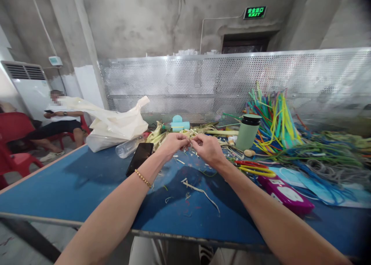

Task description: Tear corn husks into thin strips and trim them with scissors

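Note:
My left hand (173, 142) and my right hand (207, 148) meet above the blue table (72, 187), both with fingers pinched on a thin pale straw-like strip (190, 141) stretched between them. Scraps of pale strip (203, 193) lie on the table below my hands. A heap of pale leaves and strips (162, 133) lies just behind my hands. A beaded bracelet circles my left wrist.
A black phone (139, 158), a clear bottle (127, 148) and a cream plastic bag (116, 128) lie left. A green flask (247, 131), coloured strips (272, 118), scissors (255, 167) and a magenta case (286, 195) lie right. A seated person (59, 122) is far left.

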{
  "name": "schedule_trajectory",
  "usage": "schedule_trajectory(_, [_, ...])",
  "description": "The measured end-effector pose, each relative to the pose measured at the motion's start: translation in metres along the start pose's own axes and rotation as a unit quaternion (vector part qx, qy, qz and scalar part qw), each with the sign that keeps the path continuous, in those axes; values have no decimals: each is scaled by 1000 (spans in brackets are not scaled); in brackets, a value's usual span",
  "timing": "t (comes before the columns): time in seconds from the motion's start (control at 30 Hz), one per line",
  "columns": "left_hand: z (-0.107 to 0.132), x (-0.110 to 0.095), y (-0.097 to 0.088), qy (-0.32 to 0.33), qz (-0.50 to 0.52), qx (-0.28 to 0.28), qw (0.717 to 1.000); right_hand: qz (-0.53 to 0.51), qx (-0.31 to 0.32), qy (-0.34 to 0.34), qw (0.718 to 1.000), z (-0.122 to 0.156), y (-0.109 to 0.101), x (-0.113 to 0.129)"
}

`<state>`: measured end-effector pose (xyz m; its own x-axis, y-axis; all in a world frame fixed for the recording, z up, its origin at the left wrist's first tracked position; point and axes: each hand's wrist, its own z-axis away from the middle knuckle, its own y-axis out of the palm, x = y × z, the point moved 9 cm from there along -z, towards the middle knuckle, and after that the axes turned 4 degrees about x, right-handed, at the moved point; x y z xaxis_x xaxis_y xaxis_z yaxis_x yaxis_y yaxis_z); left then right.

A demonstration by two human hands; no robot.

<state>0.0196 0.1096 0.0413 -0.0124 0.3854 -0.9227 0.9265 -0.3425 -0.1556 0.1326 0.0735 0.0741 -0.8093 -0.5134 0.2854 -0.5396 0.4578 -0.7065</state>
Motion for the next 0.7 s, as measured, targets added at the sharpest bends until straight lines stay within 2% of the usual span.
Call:
schedule_trajectory(0.23, [3,-3,2,-9,-54,-13,998,53,24,-2,998,2,3,5])
schedule_trajectory(0.43, [4,-1,3,-21,-50,-19,998,74,26,-17,997,4,2,12])
schedule_trajectory(0.57, [3,1,9,-26,15,32,999,17,13,-20,1000,2,0,11])
schedule_trajectory(0.7, [6,1,14,-40,91,91,991,-121,55,22,991,2,3,3])
